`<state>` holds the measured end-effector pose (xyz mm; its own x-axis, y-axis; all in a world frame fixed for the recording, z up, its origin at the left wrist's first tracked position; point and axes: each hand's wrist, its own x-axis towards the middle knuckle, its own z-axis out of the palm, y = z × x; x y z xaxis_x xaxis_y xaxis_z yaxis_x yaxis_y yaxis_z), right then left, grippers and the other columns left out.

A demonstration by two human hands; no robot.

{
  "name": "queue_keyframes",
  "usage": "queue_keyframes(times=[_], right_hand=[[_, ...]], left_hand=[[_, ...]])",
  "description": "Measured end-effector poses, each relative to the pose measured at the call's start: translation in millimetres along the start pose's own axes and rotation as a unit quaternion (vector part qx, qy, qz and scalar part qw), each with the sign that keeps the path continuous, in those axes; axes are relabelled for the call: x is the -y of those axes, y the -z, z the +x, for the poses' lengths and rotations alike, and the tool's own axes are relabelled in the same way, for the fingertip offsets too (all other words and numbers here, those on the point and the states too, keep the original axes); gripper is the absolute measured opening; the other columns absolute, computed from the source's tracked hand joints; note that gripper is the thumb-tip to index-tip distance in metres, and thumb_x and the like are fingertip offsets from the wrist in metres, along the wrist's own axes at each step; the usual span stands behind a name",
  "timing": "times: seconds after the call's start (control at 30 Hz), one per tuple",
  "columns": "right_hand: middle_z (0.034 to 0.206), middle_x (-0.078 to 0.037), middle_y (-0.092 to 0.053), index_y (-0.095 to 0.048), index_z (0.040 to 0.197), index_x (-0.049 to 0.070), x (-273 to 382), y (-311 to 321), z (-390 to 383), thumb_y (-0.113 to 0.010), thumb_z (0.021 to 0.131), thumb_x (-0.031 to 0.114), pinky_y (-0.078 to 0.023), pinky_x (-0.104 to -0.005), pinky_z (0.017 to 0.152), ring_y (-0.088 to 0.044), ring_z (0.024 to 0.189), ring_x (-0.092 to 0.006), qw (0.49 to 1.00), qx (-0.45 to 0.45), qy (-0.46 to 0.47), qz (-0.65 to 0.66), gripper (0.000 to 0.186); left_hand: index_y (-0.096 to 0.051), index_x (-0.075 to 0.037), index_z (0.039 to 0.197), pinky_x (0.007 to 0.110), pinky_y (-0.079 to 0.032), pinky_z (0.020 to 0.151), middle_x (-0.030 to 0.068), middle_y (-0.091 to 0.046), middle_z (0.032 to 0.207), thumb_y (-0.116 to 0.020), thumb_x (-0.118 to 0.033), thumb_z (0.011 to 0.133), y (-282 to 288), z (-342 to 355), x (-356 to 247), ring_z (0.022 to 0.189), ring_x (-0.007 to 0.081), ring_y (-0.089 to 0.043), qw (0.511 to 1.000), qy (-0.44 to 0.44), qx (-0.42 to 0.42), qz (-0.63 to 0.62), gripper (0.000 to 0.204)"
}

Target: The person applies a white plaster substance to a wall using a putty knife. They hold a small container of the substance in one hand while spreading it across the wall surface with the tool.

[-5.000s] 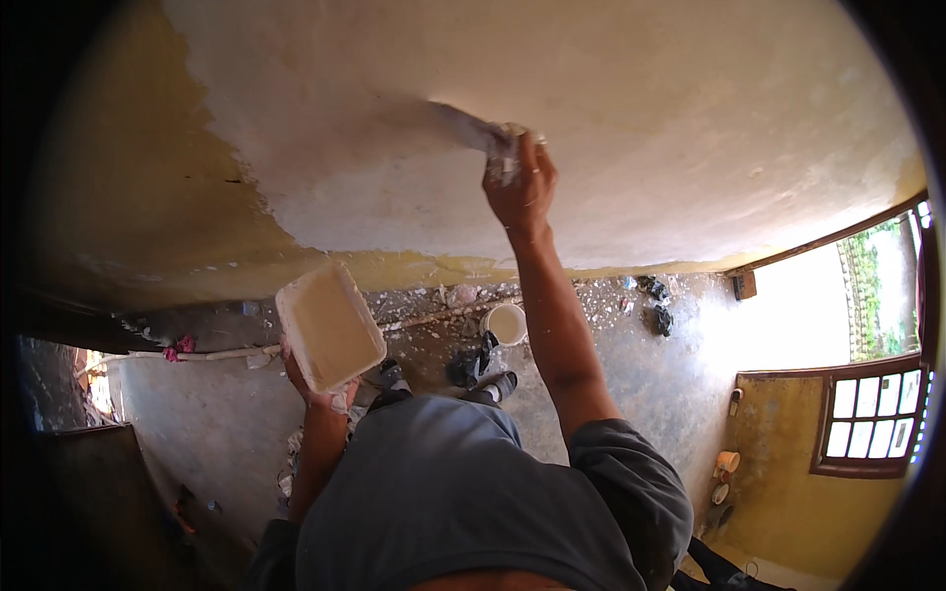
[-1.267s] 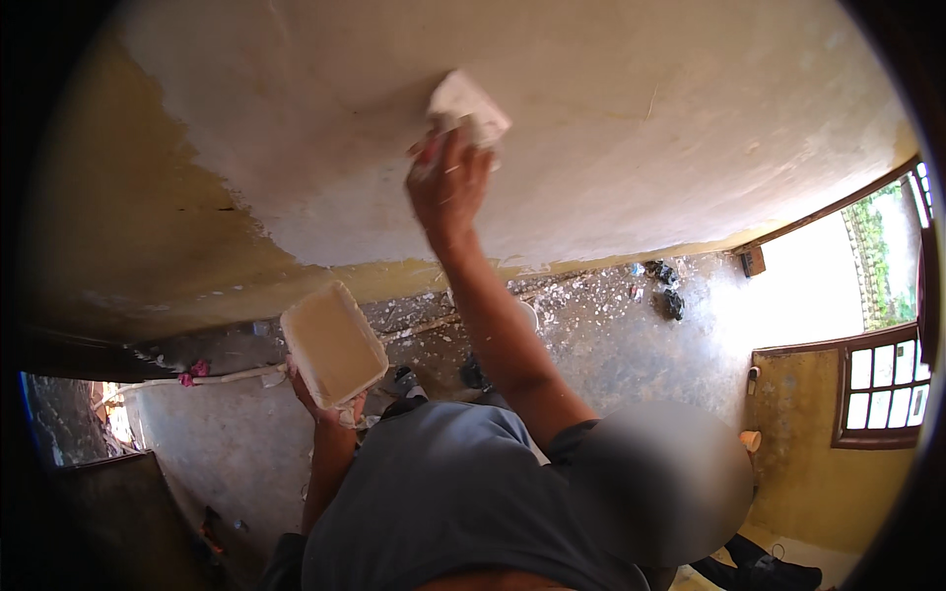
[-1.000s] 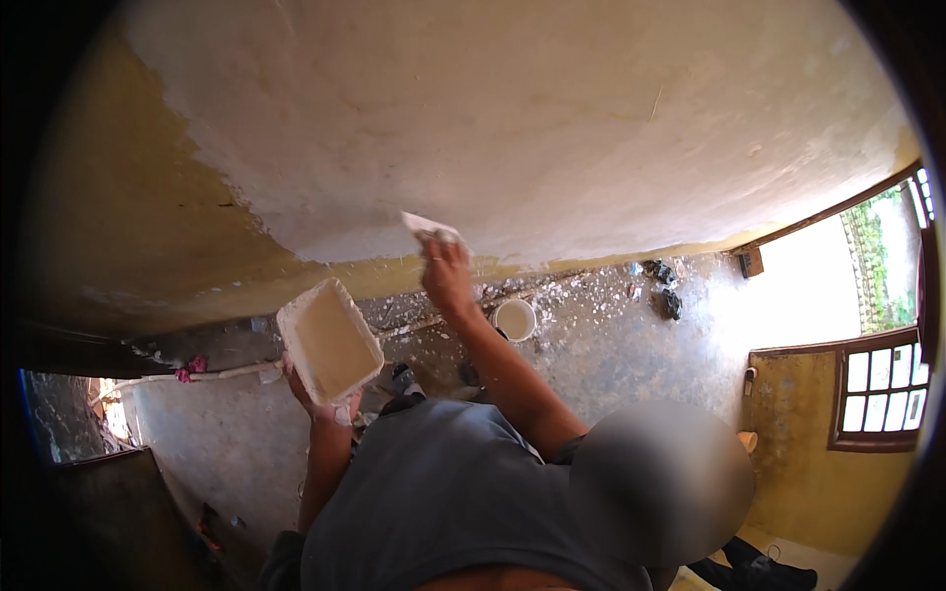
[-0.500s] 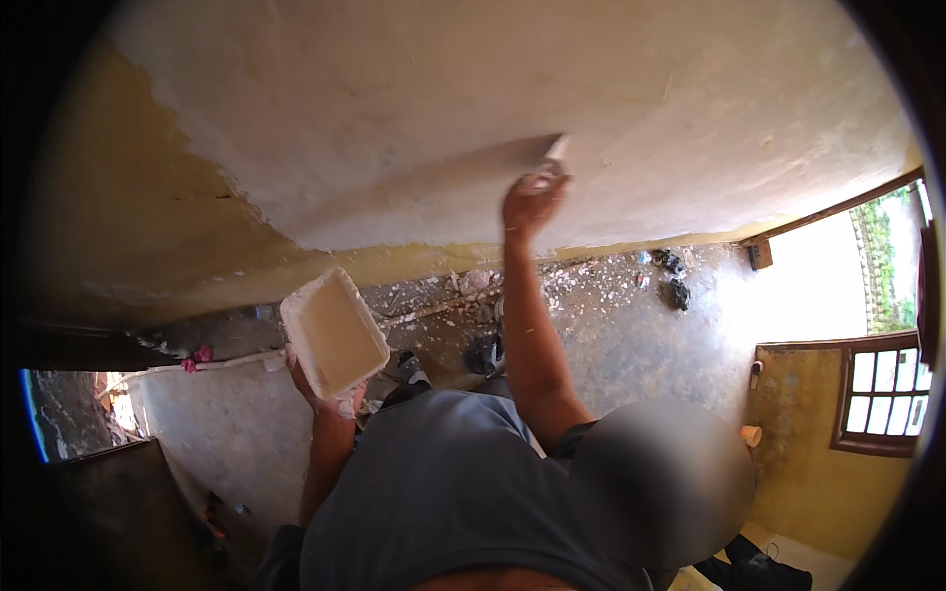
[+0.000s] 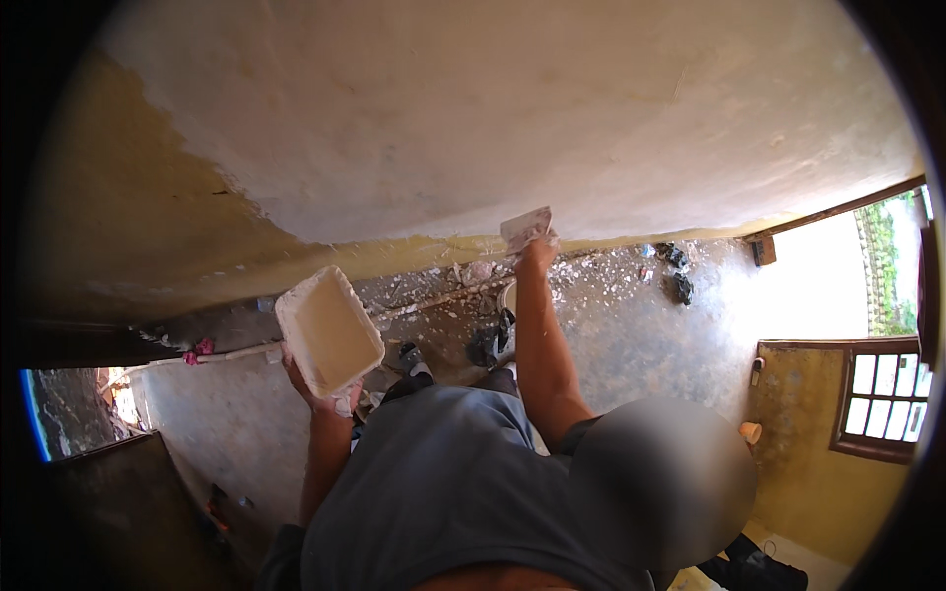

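Right hand [image 5: 537, 251] grips white-smeared flat scraper [image 5: 522, 229], blade toward eleven o'clock; left hand [image 5: 311, 396] clasps whitish rectangular tub [image 5: 298, 340], lengthwise eleven-to-five.

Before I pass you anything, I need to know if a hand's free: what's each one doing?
Left hand: holding the pale rectangular tub, partly hidden behind it.
Right hand: closed on the flat, white-smeared scraper.

From here, daylight blows out the opening [image 5: 818, 281] at right, glare spilling onto the floor [image 5: 680, 340]. Lower left dim. Wall [image 5: 443, 118] bows, fisheye; rim black. Grey blurred disc [image 5: 665, 497] lower right.
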<state>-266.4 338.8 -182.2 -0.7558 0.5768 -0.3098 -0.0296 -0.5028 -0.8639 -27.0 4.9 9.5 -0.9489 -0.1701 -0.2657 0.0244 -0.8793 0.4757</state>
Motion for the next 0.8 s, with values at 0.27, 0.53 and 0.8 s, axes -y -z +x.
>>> queue_keyframes(times=[0.27,0.53,0.8], right_hand=[[0.113,-0.012,-0.05,-0.033,0.13,0.006,79,-126,-90,-0.06,0.088,-0.003,-0.057,-0.0333,0.079,-0.057,0.1,-0.0198,0.991,0.099,0.087,-0.012,0.051],[0.107,-0.015,-0.069,-0.057,0.126,-0.001,88,-115,-165,-0.059,0.091,0.003,-0.055,-0.0341,0.085,-0.067,0.094,-0.0231,0.951,0.246,0.121,-0.143,0.036],[0.106,-0.023,-0.061,-0.051,0.113,-0.007,164,-10,41,-0.058,0.091,0.0,-0.063,-0.0411,0.07,-0.067,0.088,-0.0296,0.985,-0.104,0.14,0.006,0.024]], left_hand=[[-0.043,-0.024,0.148,0.052,-0.047,0.103,0.0007,-0.05,0.146,-0.048,-0.064,0.093,0,-5,-1,0.131,0.0263,-0.052,1.0,0.009,0.028,-0.004,0.069],[-0.044,-0.021,0.147,0.051,-0.051,0.099,0.0034,-0.054,0.142,-0.048,-0.062,0.094,-12,-7,-3,0.126,0.027,-0.056,1.0,0.003,0.013,0.0,0.068],[-0.049,-0.02,0.143,0.048,-0.05,0.099,0.0021,-0.057,0.137,-0.044,-0.06,0.096,-20,-5,-2,0.121,0.0254,-0.058,0.998,0.043,0.044,-0.031,0.062]])
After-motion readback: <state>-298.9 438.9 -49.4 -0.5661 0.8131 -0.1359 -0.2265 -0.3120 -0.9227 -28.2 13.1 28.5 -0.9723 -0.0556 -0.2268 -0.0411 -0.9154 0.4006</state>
